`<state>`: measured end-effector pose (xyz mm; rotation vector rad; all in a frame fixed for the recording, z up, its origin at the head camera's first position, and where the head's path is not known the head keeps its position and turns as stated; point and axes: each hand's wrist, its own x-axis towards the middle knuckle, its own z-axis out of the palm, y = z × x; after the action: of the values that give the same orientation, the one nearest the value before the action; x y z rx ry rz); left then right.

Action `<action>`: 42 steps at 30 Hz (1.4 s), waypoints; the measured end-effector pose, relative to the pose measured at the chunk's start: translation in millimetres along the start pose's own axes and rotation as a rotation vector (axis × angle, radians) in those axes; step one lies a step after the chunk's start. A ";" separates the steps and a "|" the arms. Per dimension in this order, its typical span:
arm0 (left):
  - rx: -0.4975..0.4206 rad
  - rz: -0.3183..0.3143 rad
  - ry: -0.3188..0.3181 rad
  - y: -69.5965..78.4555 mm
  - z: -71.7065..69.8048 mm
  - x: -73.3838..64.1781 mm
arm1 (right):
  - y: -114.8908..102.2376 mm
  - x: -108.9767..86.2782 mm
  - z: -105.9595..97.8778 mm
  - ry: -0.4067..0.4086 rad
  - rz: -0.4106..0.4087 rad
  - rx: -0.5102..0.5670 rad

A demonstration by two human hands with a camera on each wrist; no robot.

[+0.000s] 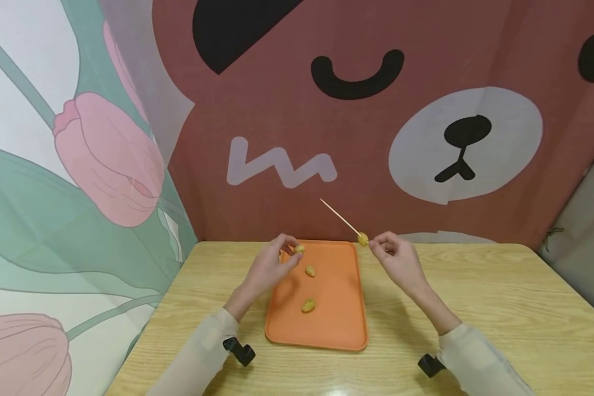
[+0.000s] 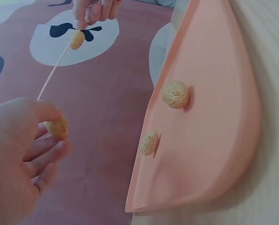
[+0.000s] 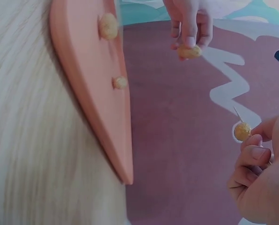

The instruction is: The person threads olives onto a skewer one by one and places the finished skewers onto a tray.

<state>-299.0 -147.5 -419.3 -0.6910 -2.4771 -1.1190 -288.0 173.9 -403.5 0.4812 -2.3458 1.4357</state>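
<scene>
My right hand (image 1: 398,261) pinches a thin wooden skewer (image 1: 340,217) near its lower end, with the long bare part pointing up and left. A small wrinkled yellow ball, like a preserved fruit (image 1: 363,239), is threaded on the skewer just beyond those fingertips. Between thumb and fingers, my left hand (image 1: 272,264) pinches a similar yellow piece (image 2: 57,127) above the far left of an orange tray (image 1: 334,324). Two more pieces lie apart on the tray, one farther back (image 1: 310,271) and one nearer (image 1: 308,306). The exact kind of food is unclear.
The tray lies on a light wood-grain table (image 1: 475,297). Behind it hangs a reddish-brown cloth (image 1: 277,214) with a bear face, and a flowered cloth (image 1: 109,159) is at the left. Each wrist wears a small black device (image 1: 239,351).
</scene>
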 end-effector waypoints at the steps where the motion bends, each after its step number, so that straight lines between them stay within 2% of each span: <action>1: -0.010 -0.003 0.011 0.0 -0.5 0.3 | -2.5 -0.3 -0.8 -0.003 -0.006 0.001; 6: -0.091 -0.024 0.045 -1.2 -3.5 1.1 | -13.3 -1.5 -3.8 -0.012 -0.048 0.006; 9: -0.170 -0.045 0.054 -3.0 -4.4 1.3 | -19.8 -2.5 -5.5 -0.025 -0.063 -0.001; 12: -0.287 -0.070 0.066 -4.9 -4.4 1.9 | -27.2 -4.2 -7.4 -0.046 -0.078 -0.002; 15: -0.481 -0.114 0.096 -5.4 -3.7 4.3 | -33.1 -6.8 -8.6 -0.069 -0.103 0.009; 22: -1.010 -0.273 0.181 -4.1 -6.5 10.0 | -47.2 -12.4 -9.8 -0.119 -0.201 0.022; 24: -1.125 -0.293 0.188 -3.8 -7.9 10.4 | -51.3 -13.8 -9.8 -0.132 -0.226 0.021; 26: -1.202 -0.292 0.193 -3.3 -9.2 10.2 | -54.8 -15.2 -9.5 -0.151 -0.251 0.018; 29: -1.259 -0.267 0.192 -2.5 -10.5 9.5 | -57.8 -16.2 -8.4 -0.188 -0.281 0.004; 34: -1.281 -0.235 0.201 -2.1 -11.2 8.3 | -60.4 -18.3 -6.7 -0.251 -0.296 0.002; 38: -1.292 -0.226 0.206 -3.2 -11.9 8.6 | -61.7 -19.6 -5.5 -0.265 -0.298 0.009; 42: -1.302 -0.206 0.178 -5.2 -12.8 7.9 | -61.8 -20.6 -4.9 -0.270 -0.278 0.008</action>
<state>-307.1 -158.0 -410.5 -0.5487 -1.4181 -2.7048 -241.0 153.9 -362.7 1.0168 -2.3543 1.3179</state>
